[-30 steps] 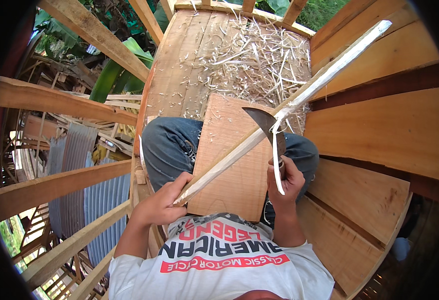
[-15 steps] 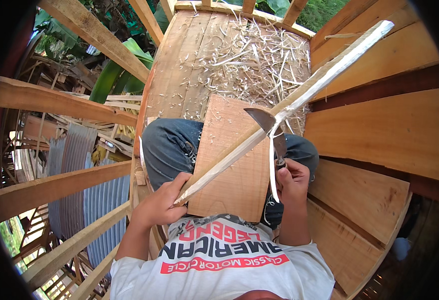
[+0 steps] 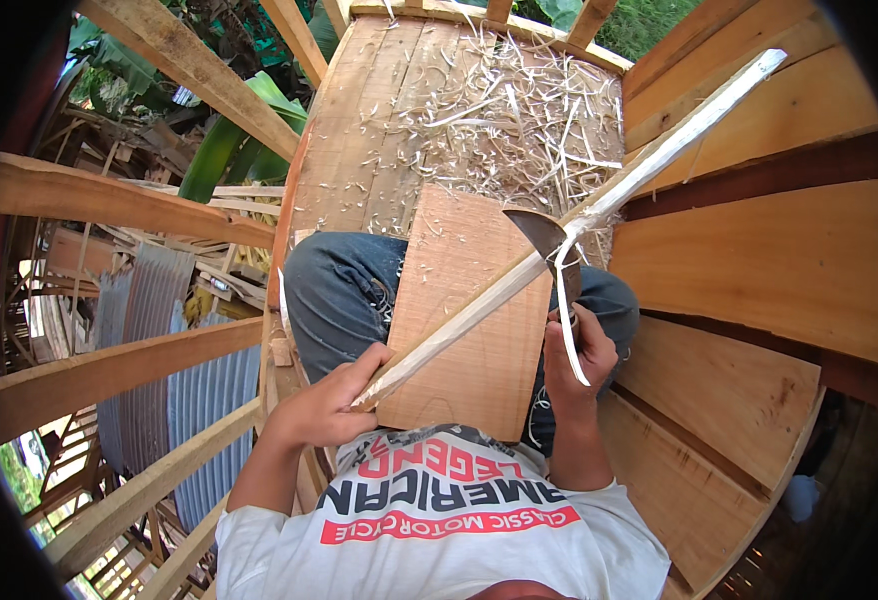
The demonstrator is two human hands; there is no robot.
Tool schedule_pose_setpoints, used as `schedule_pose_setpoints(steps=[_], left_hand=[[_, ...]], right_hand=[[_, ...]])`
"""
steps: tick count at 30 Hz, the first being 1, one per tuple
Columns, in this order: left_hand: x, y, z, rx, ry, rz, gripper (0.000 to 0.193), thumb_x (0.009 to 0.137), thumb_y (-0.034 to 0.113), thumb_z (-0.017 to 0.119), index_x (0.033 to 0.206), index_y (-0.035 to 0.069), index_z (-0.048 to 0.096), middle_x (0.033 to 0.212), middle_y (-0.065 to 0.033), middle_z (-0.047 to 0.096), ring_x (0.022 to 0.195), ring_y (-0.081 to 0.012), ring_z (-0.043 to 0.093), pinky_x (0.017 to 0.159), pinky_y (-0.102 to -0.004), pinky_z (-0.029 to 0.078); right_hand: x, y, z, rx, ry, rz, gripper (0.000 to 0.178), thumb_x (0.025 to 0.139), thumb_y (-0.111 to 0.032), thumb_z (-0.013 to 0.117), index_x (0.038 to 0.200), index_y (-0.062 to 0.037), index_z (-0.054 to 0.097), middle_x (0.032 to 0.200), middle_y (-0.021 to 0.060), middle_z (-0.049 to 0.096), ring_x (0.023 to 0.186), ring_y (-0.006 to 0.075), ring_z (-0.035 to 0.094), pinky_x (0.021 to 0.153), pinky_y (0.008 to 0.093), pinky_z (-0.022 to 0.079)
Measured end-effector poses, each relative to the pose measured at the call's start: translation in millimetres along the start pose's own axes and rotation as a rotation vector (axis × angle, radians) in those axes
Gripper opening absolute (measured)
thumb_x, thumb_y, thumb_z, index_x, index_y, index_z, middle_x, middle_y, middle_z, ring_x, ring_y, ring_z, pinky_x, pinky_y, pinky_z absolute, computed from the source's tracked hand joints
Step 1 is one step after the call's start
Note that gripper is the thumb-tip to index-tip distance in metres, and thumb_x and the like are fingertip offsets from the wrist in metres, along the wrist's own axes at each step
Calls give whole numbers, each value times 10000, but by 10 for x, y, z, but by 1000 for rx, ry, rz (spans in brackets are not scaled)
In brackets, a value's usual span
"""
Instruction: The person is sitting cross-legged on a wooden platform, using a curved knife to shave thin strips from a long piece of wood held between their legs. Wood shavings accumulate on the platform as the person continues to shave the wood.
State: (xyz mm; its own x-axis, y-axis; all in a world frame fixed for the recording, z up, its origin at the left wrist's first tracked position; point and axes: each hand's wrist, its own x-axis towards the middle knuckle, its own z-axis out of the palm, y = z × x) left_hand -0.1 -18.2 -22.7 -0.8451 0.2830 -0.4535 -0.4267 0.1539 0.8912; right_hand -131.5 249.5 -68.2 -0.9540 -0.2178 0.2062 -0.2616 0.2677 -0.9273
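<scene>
A long wooden stick (image 3: 489, 291), pale where its bark is cut away, slants from my lap up to the far right. My left hand (image 3: 337, 400) is closed round its near end. In my right hand (image 3: 581, 350) is the handle of a knife with a broad curved blade (image 3: 542, 232), which crosses the stick beyond the middle and bites along its surface. From the cut a long pale shaving (image 3: 569, 320) curls down past my right hand. Beneath the stick a flat wooden board (image 3: 459, 370) lies across my thighs.
Thin shavings (image 3: 519, 120) litter the plank floor (image 3: 349, 150) ahead of me. Wooden slats (image 3: 129, 205) form a railing on the left, with corrugated metal sheets (image 3: 209, 410) beyond. Wide planks (image 3: 759, 270) line the right side.
The knife and my right hand have slid slightly outward along the stick, toward its far end. The shaving hangs longer. My left hand keeps its hold.
</scene>
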Motion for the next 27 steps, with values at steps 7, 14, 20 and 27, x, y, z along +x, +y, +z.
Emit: schedule_pose_setpoints(steps=[7, 14, 20, 27], left_hand=[[36, -111, 142, -283, -70, -40, 543, 659, -2, 523, 1195, 15, 434, 837, -60, 488, 775, -153, 492, 717, -282, 422], [30, -60, -17, 53, 158, -70, 542, 656, 5, 522, 1191, 13, 439, 854, -142, 508, 792, -250, 524, 742, -326, 433], [-10, 89, -18, 119, 150, -69, 553, 657, 23, 534, 1201, 1, 435, 935, -218, 574, 881, -330, 591, 793, -354, 452], [2, 3, -6, 159, 152, -78, 571, 648, 26, 540, 1210, 6, 440, 948, -226, 591, 888, -336, 603, 797, -361, 457]], right_hand=[[151, 81, -53, -171, 126, -131, 220, 876, -146, 727, 961, 36, 637, 644, 11, 576, 563, 42, 504, 520, 207, 402], [241, 7, -171, 233, -404, 374, 146, 903, -126, 687, 888, 10, 636, 585, -58, 499, 495, 2, 426, 442, 207, 313], [286, 32, -140, 424, -219, 369, 175, 940, -146, 649, 881, 16, 620, 566, -43, 506, 435, 13, 415, 397, 190, 304], [355, 50, -226, 519, -234, 439, 235, 953, -214, 637, 883, 9, 606, 551, -4, 499, 398, 37, 416, 371, 186, 300]])
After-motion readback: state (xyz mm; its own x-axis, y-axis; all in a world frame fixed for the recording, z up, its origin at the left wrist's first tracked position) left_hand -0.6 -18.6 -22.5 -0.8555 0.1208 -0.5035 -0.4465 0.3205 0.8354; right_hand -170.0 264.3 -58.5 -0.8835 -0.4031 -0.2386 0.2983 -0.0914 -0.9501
